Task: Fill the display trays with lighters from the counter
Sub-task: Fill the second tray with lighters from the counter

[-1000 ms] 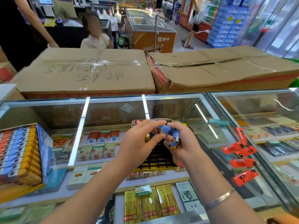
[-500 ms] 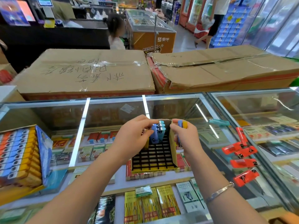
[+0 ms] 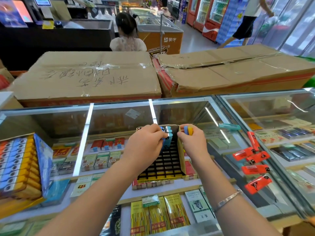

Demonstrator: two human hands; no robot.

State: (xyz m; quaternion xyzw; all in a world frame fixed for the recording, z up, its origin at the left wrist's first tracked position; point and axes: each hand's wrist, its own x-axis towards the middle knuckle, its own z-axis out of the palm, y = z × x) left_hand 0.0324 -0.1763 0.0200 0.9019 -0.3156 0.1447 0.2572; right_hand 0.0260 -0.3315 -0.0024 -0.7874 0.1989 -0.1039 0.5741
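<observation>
On glass tabletop (image 3: 119, 116): black-gridded cardboard display tray (image 3: 163, 164) mostly empty. Left hand (image 3: 144, 143) pinches blue lighters (image 3: 166, 133) at back row; right hand (image 3: 192, 142) grips blue-and-yellow lighters (image 3: 188, 130). Red lighters (image 3: 252, 160) lie loose right, unloaded.

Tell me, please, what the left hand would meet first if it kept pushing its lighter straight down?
Probably an empty cell at the back of the gridded display tray: the left hand holds a blue lighter upright just over the slots, though depth is uncertain.

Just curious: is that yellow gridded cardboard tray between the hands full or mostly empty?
Mostly empty: the yellow gridded cardboard tray shows dark open cells, with blue lighters only along its far end.
</observation>
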